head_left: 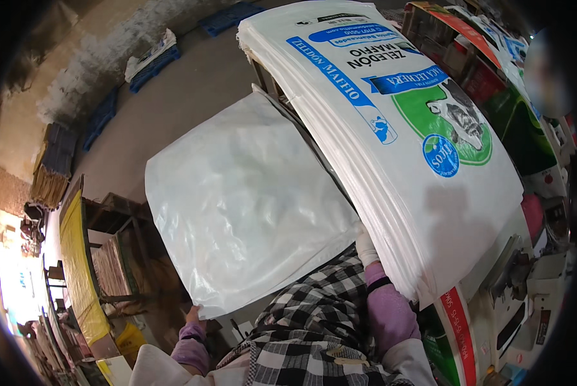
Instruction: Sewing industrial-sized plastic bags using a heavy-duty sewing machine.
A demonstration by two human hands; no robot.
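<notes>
A large white plastic bag (243, 199), flat and glossy, is stretched out in front of me, left of a tall stack of white feed sacks (430, 212). My left hand (193, 314) is closed on its near left corner. My right hand (366, 248), in a white covering, grips the near right corner, close against the stack's side; its fingers are mostly hidden. The sacks lie flat in a thick pile, with blue bands and a green round picture of a cow on the top one.
Left stands a rack with yellow sheeting (86, 264). Blue pallets (153, 67) lie along the far wall, near a pile of folded sacks (54, 161). Other printed sacks (513, 109) and grey equipment (539, 289) crowd the right side. A checkered cloth (314, 302) covers my front.
</notes>
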